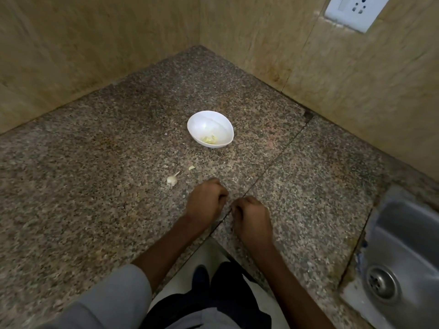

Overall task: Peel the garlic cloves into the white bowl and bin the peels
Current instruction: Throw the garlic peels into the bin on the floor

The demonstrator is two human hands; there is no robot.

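Granite, speckled brown and grey with a dull polish, forms the countertop (107,162) that fills a corner between beige, marbled wall tiles (71,43). A thin seam runs diagonally across the slab.

Near the middle sits a small, smooth white oval bowl (209,122), with a few pale yellow peeled garlic cloves (210,139) lying at its bottom. On the bare stone in front of the bowl and slightly to the left rests a white, papery-skinned unpeeled garlic piece (171,180). A thin curled peel scrap (177,173) lies just beside it, and a small pale clove (191,167) sits a little to the right, apart from the bowl.

Both hands are close together near the seam, knuckles up. The left hand (206,198) has its fingers curled under toward the palm. The right hand (251,217) is curled the same way, its fingertips facing the left hand. Whether either grips a clove or a bit of skin cannot be told, since the fingertips are tucked beneath the backs of the hands. The left forearm comes out of a soft grey fabric sleeve (114,295); the right forearm is bare.

At the right edge, a brushed stainless steel sink (403,233) with a round perforated drain (381,280) is set into the counter. A white plastic wall socket (351,10) is mounted high on the right-hand tiles.
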